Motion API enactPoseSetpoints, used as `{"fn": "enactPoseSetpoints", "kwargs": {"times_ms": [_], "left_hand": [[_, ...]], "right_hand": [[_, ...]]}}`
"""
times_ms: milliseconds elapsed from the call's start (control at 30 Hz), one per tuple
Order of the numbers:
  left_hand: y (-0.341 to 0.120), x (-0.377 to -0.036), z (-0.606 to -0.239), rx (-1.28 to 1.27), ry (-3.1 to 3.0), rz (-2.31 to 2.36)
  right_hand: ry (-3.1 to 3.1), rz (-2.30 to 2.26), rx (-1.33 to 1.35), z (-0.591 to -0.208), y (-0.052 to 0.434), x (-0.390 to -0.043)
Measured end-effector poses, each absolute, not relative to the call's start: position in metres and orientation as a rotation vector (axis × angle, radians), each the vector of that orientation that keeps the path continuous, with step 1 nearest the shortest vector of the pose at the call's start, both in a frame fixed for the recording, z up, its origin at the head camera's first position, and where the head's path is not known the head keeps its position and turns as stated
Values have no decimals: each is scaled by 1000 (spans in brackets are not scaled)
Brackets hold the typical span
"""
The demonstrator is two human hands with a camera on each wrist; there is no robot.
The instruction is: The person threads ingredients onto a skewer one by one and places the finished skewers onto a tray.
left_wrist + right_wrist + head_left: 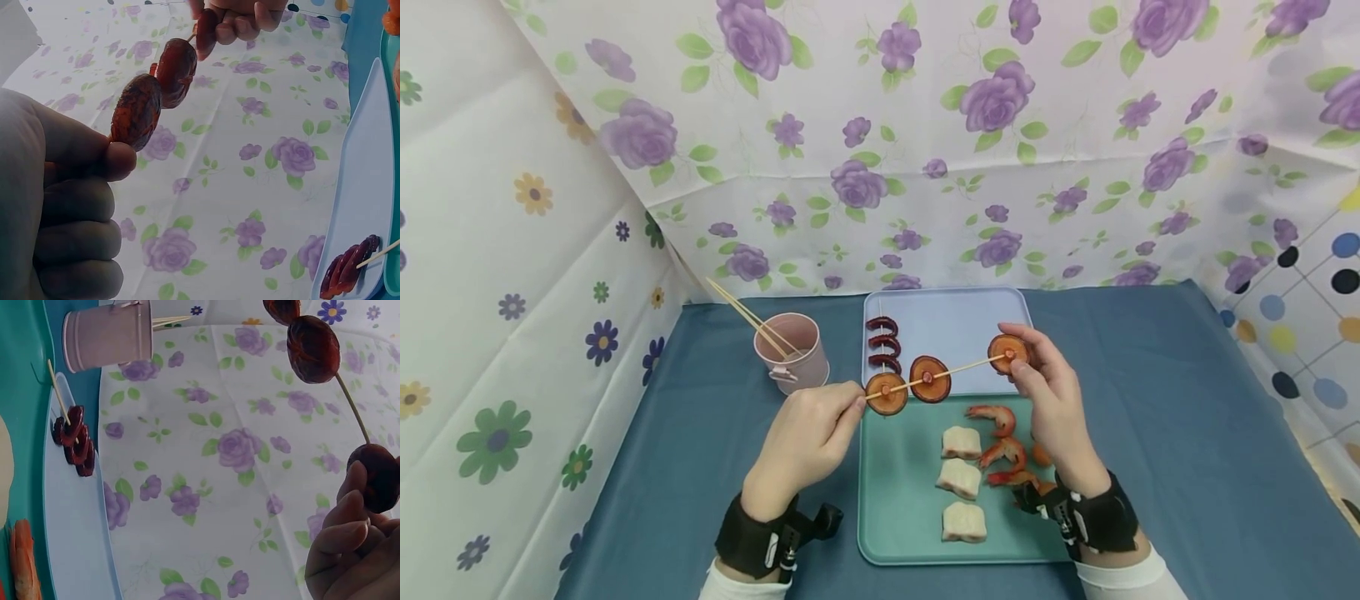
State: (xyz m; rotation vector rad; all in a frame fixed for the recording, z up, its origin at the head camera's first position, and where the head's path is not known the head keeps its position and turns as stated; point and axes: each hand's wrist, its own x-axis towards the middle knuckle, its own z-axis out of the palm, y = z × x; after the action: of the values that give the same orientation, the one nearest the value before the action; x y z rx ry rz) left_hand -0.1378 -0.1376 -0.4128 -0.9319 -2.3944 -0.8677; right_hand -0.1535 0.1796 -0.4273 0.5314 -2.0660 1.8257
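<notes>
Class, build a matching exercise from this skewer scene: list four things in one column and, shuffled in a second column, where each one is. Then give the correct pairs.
Things:
1. pink cup
2. shrimp
3. finished skewer
4. mushroom slices

Places:
A. lying on the light blue tray
B. on the stick held between left hand and right hand
C. standing on the blue cloth, holding spare sticks
D. on the teal tray, beside white pieces

Pairs: 1-C, 2-D, 3-A, 4-B

Staged tabletop booth (floral cloth walls (925, 125))
</notes>
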Motion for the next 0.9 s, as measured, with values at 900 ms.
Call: {"fn": "enactPoseSetpoints", "kwargs": {"times_ms": [900], "left_hand": [[-137, -138, -416, -932, -2356, -922]], "right_hand": [[-2154, 1877, 659, -433, 172, -154]]}}
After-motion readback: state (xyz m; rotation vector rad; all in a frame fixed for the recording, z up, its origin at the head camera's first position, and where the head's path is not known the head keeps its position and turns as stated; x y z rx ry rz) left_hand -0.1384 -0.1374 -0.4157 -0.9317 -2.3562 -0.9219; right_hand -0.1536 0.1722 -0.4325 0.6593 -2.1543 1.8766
